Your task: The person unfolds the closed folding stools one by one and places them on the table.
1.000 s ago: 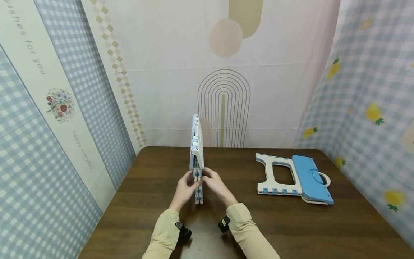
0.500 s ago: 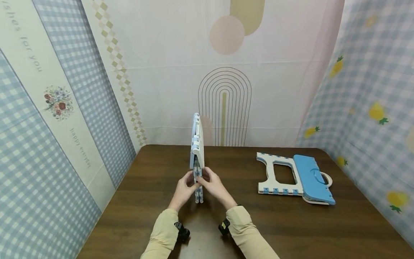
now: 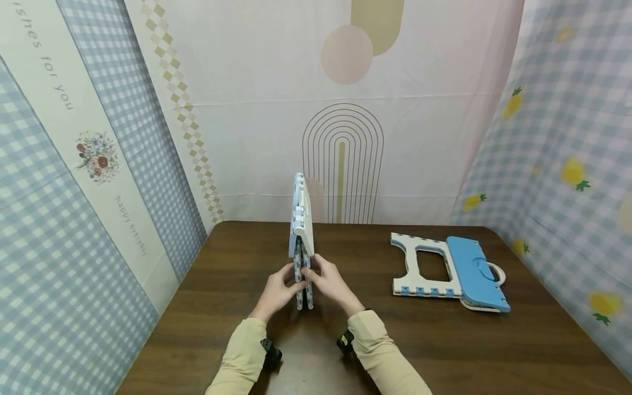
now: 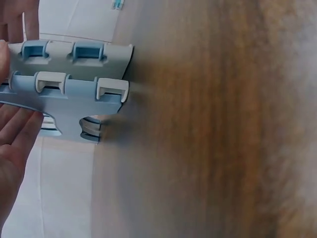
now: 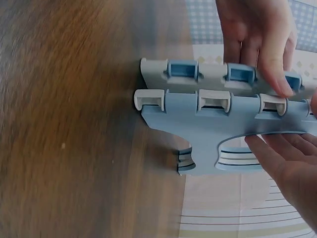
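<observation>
At frame centre, left hand (image 3: 276, 292) and right hand (image 3: 329, 281) grip the legs (image 5: 204, 126), apt holds for a likely light, rigid stool (image 3: 305, 235).

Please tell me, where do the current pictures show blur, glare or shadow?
Head view: mostly sharp, with pale glare on the table near the bottom edge; left wrist view: table smeared, whitish haze at far right, the held folding stool clearer; right wrist view: table somewhat soft, dark shadow beside the stool's end.
</observation>
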### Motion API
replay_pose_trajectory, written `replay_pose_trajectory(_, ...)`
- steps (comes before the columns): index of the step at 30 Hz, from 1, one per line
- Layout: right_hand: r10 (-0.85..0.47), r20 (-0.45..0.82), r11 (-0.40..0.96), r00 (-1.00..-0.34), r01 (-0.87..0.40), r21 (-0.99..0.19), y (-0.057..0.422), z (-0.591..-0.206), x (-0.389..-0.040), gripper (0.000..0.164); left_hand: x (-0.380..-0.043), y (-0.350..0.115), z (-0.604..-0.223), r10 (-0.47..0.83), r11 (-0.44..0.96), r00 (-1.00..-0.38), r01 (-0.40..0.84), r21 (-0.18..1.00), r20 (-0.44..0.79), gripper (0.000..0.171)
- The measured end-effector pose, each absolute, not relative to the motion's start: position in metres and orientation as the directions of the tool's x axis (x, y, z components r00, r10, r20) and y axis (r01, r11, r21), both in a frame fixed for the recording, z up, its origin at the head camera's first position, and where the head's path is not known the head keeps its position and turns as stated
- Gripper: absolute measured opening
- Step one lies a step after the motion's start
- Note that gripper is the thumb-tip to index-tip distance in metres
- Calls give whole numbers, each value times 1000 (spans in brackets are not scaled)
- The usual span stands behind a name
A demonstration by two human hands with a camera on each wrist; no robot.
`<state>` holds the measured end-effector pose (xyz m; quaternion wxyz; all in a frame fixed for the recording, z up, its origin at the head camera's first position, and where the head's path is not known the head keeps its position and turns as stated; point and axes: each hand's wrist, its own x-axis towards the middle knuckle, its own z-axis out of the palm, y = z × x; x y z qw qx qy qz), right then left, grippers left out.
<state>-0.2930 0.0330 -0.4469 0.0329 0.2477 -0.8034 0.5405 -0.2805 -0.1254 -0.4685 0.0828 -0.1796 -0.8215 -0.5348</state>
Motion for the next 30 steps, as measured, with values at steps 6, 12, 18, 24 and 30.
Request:
replay_pose_trajectory(6, -361, 341, 280, -868, -450, -848, 39, -455, -298, 27, -295, -129, -486, 197, 385, -929, 366, 847, 312, 47)
replay_pose_trajectory(12, -365, 344, 279, -865, -454, -846, 45, -446, -291, 26, -299, -131, -487, 203, 443, -922, 388, 808, 331, 45)
replay_pose_trajectory(18, -360, 377, 296, -853, -488, -821, 46, -437, -290, 23, -299, -132, -481, 205, 458, -918, 397, 795, 340, 44)
replay_pose_trajectory(24, -334, 368, 352, -868, -477, -805, 49, -458, -304, 25, -298, -137, -479, 196, 465, -932, 362, 808, 305, 44)
replay_pose_trajectory(30, -344, 378, 355, -859, -492, -795, 49, -456, -301, 25, -297, -144, -478, 190, 471, -938, 347, 811, 290, 44)
